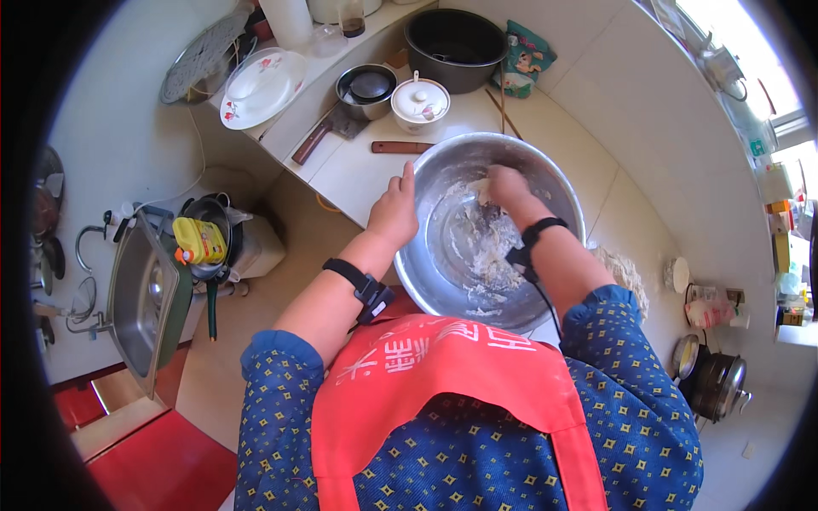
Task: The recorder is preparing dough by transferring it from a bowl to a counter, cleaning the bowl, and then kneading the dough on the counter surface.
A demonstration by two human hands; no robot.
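Note:
A wide stainless-steel basin [425,259] stands at the counter's edge before me, against my red apron. Loose flour and shaggy, crumbly dough [495,255] lie over its bottom, and smears cling to the wall. My left hand [395,207] grips the basin's left rim, with one finger pointing up along it. Inside, near the far wall, my right hand [509,188] is blurred and touches the flour mixture. Its fingers look curled, but whether they enclose any dough is hidden. Black bands sit on both wrists, a cable trailing from the right one.
Beyond the basin are a cleaver [313,142], a wooden handle [401,147], a lidded ceramic pot [420,105], a steel bowl [358,110], a dark pot [455,70] and chopsticks [512,124]. A plastic bag [623,274] lies right of the basin. A sink [137,306] is at left.

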